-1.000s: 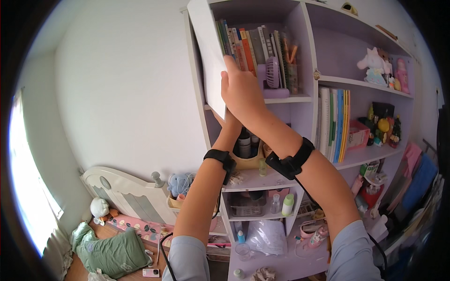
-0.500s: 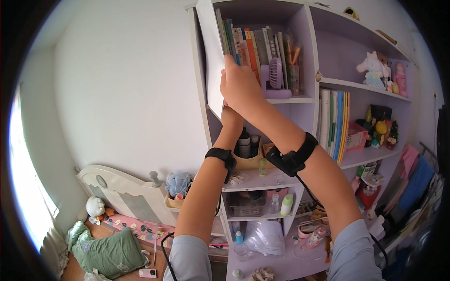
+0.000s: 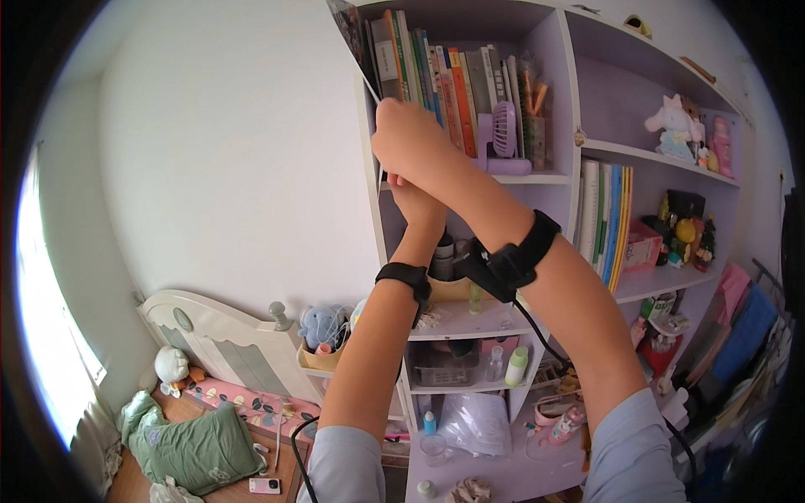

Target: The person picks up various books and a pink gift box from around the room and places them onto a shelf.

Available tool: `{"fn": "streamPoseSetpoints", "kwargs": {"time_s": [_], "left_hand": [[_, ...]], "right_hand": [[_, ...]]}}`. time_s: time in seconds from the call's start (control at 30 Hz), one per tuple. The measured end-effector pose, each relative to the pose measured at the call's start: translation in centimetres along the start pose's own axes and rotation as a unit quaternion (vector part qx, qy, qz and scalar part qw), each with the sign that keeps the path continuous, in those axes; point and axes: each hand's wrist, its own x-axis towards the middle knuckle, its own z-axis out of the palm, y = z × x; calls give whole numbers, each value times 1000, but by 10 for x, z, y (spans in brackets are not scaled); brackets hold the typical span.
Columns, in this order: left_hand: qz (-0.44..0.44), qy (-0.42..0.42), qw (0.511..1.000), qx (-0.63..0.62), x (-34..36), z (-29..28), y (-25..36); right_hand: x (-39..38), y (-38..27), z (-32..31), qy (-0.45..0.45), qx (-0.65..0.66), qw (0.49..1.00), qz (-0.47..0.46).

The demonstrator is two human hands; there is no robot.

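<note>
At the upper left of the purple shelf unit, a thin flat panel [image 3: 346,35] stands nearly edge-on, with a dark printed face showing at its top. Whether it is a book or a board I cannot tell. My right hand [image 3: 409,137] is closed round its near edge. Just below, my left hand [image 3: 417,204] is closed at the panel's lower end, its fingers partly hidden behind my right hand and wrist. Beside the panel, a row of upright books [image 3: 457,88] fills the top compartment. A purple handheld fan [image 3: 503,134] stands in front of the books, right of my right hand.
A clear pen holder [image 3: 537,138] stands beside the fan. Plush figures [image 3: 672,126] and more books [image 3: 605,214] occupy the right compartments. Bottles and a plastic bag [image 3: 475,423] sit lower down. Left are a white headboard [image 3: 218,323] and a green pillow [image 3: 201,453].
The panel has turned from showing its white side to nearly edge-on, moving left with both hands. More books show behind it. The view has shifted slightly.
</note>
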Motion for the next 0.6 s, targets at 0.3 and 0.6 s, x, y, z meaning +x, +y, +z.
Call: {"fn": "streamPoseSetpoints", "kwargs": {"time_s": [0.3, 0.6], "left_hand": [[22, 17, 936, 350, 6, 8, 80], [-90, 4, 963, 254, 13, 7, 77]], "right_hand": [[19, 26, 15, 168, -53, 984, -25], [42, 15, 15, 243, -161, 941, -174]]}}
